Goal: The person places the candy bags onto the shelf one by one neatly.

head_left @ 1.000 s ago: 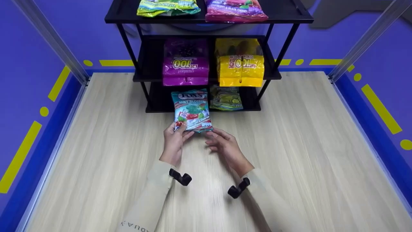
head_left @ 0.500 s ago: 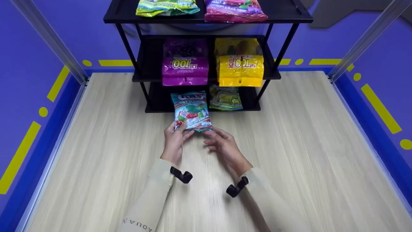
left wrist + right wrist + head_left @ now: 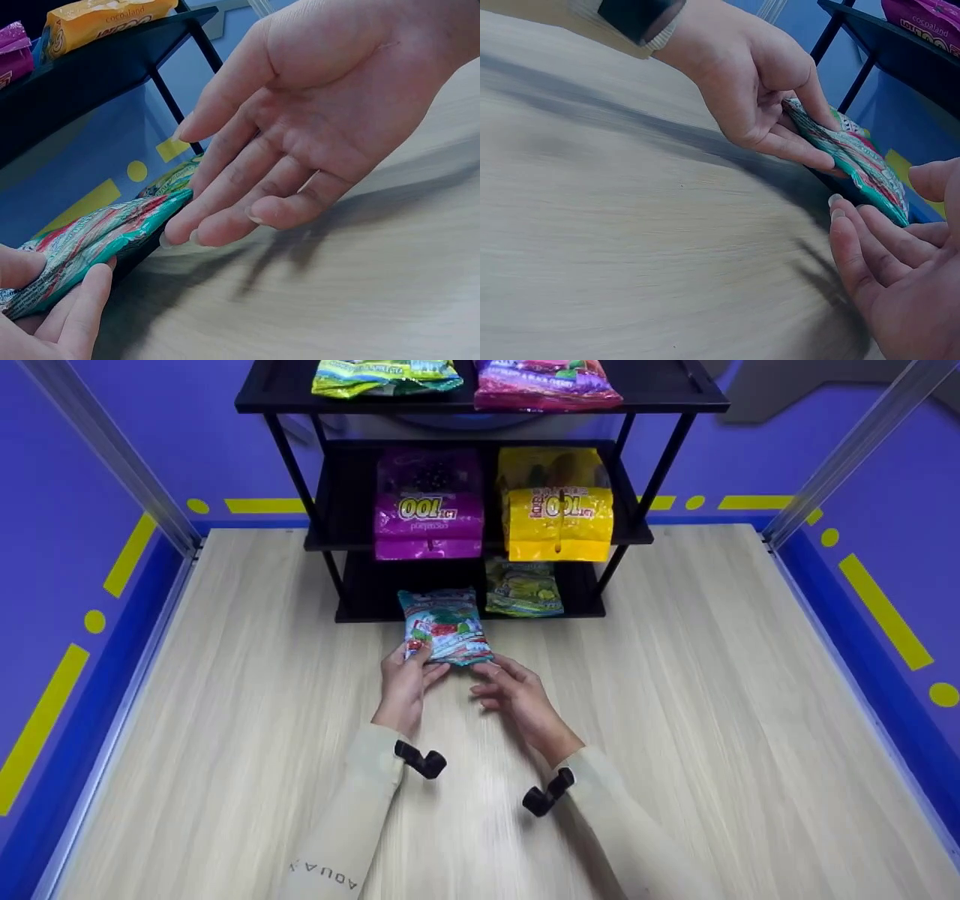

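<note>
A teal candy bag [image 3: 446,626] with red and green fruit pictures lies tilted at the front of the rack's lowest shelf. Its near left corner is pinched by my left hand [image 3: 403,682], thumb on top and fingers beneath. My right hand [image 3: 525,701] is at the near right corner, its fingertips right at the bag's edge. In the left wrist view the right hand [image 3: 300,142] is palm up with loosely bent fingers, and the candy bag [image 3: 97,240] slopes beside them. The right wrist view shows the left hand [image 3: 757,90] gripping the bag's end.
A black three-tier rack [image 3: 480,547] stands at the back. A green candy bag [image 3: 523,587] lies on the lowest shelf to the right. Purple [image 3: 429,521] and yellow [image 3: 559,521] bags fill the middle shelf; a yellow-green bag [image 3: 386,376] and a pink bag [image 3: 546,384] lie on top.
The teal bag's far end has dropped, so the bag lies flatter and its front shows foreshortened. Both hands have stayed nearly in place at its near edge.
</note>
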### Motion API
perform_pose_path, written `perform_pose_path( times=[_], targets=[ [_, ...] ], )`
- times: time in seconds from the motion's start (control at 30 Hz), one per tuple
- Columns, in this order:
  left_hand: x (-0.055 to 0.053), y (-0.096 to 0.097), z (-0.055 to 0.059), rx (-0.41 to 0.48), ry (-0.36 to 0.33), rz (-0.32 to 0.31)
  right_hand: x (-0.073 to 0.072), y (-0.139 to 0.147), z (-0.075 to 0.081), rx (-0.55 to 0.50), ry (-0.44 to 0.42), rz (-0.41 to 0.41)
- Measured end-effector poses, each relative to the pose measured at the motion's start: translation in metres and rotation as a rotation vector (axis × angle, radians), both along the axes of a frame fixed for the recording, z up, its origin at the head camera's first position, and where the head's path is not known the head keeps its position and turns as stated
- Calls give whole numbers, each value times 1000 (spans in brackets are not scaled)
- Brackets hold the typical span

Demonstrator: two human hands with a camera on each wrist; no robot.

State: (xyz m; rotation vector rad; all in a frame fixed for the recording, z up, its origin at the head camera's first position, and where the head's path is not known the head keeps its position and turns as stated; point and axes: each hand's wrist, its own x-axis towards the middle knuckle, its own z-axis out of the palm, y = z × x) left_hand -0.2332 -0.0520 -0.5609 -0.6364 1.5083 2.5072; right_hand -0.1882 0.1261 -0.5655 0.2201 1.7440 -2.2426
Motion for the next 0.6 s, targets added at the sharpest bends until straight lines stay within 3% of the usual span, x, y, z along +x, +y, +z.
perform_pose_path(
  times=[0.3, 0.6],
  targets=[
    [-3, -2, 1, -10, -12, -1, -2, -6, 3, -65, 18, -8],
    [-4, -5, 2, 2, -30, -11, -4, -9, 2, -40, 27, 11]
  ],
)
